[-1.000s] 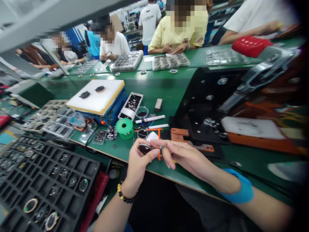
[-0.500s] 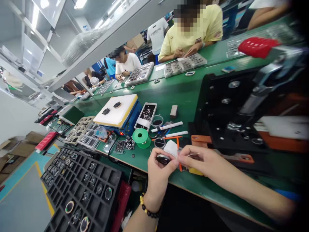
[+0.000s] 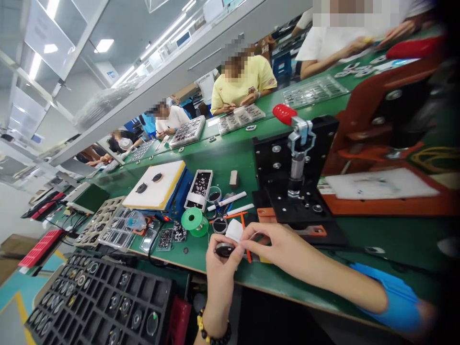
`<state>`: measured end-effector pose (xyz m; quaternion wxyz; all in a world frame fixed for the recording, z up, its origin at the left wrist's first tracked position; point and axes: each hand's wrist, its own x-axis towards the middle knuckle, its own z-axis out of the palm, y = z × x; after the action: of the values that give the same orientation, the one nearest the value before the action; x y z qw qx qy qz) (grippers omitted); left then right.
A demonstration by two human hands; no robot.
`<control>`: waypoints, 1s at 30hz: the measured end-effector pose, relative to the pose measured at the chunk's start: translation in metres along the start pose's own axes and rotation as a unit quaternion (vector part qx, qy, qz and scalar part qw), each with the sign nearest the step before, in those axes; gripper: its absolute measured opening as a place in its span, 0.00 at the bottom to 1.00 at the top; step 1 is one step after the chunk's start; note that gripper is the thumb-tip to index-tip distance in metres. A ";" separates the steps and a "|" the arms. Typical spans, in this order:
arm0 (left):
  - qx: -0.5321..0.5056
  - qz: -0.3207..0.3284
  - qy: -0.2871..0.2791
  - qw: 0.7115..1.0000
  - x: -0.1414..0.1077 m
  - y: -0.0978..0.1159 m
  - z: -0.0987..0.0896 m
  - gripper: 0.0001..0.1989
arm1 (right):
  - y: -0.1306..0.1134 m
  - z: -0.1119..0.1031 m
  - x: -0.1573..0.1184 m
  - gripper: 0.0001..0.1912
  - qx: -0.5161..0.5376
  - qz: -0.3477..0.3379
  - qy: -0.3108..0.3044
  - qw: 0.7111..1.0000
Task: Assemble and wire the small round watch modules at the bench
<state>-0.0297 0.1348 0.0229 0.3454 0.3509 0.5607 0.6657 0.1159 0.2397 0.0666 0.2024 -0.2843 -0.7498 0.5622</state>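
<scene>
The left hand [image 3: 220, 273] sits just above the bench edge, its fingers curled around a dark oval part [image 3: 224, 249], pinching it. Those fingers hide part of it, so its underside cannot be seen. The right hand [image 3: 273, 244] comes in from the side, thumb and forefinger pressed together right beside the part. Whatever they pinch is too thin to make out, perhaps a pale strand. A white paper scrap [image 3: 235, 230] and an orange strip [image 3: 246, 244] stand just behind the hands. Nearby on the green bench [image 3: 395, 244] are a green tape reel [image 3: 194, 222] and a black clamp jig [image 3: 293, 177]. A black compartment tray [image 3: 158, 287] lies at lower left, cut off by the frame.
</scene>
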 end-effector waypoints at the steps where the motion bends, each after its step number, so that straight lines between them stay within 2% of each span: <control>1: -0.005 -0.001 -0.002 1.000 0.000 0.001 0.000 0.17 | 0.000 -0.001 -0.001 0.13 -0.006 -0.006 0.000 1.000; 8: -0.043 -0.016 0.016 0.999 0.000 -0.003 -0.001 0.18 | -0.001 -0.005 -0.004 0.12 -0.081 -0.045 0.002 0.996; 12: -0.041 -0.021 -0.003 0.999 0.002 -0.001 -0.002 0.17 | 0.000 -0.004 -0.003 0.09 -0.104 -0.068 0.003 0.992; 17: -0.109 -0.075 -0.053 0.990 0.005 0.008 -0.010 0.14 | 0.006 0.001 -0.004 0.07 -0.174 -0.198 0.078 0.961; 22: -0.191 -0.112 -0.115 0.968 0.007 0.010 -0.017 0.10 | 0.011 0.008 -0.005 0.04 -0.156 -0.304 0.123 0.932; 26: -0.168 -0.121 -0.137 0.969 0.005 0.010 -0.016 0.09 | 0.012 0.012 -0.005 0.06 -0.140 -0.316 0.111 0.932; 30: -0.150 -0.111 -0.125 0.974 0.003 0.011 -0.014 0.11 | 0.010 0.011 -0.007 0.05 -0.127 -0.278 0.091 0.948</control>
<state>-0.0440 0.1289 0.0324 0.5335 0.3111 0.4427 0.6501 0.1163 0.2296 0.0540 0.3806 -0.1379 -0.8426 0.3550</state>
